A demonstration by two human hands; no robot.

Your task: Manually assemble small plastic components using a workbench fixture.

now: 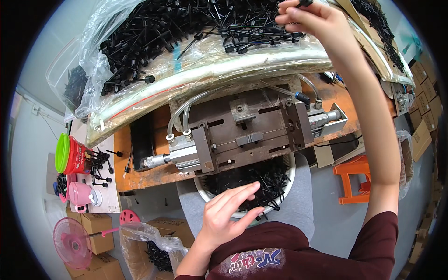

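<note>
My right hand reaches up over the far pile, thumb and fingers closed on a small black plastic part, cut off by the upper edge. Beneath it spreads a heap of black rods with knob-like heads. My left hand hovers over a white basket on my lap, its fingers stretched out and holding nothing. More black rods fill that basket. Between the two hands stands a brown metal clamping fixture, with a small grey block at its middle and an air cylinder at each side.
Clear hoses run to the cylinders. A plastic-wrapped padded edge fronts the heap. At left stand a red tub, a pink cup and a pink fan. An orange stool and stacked cartons are at right.
</note>
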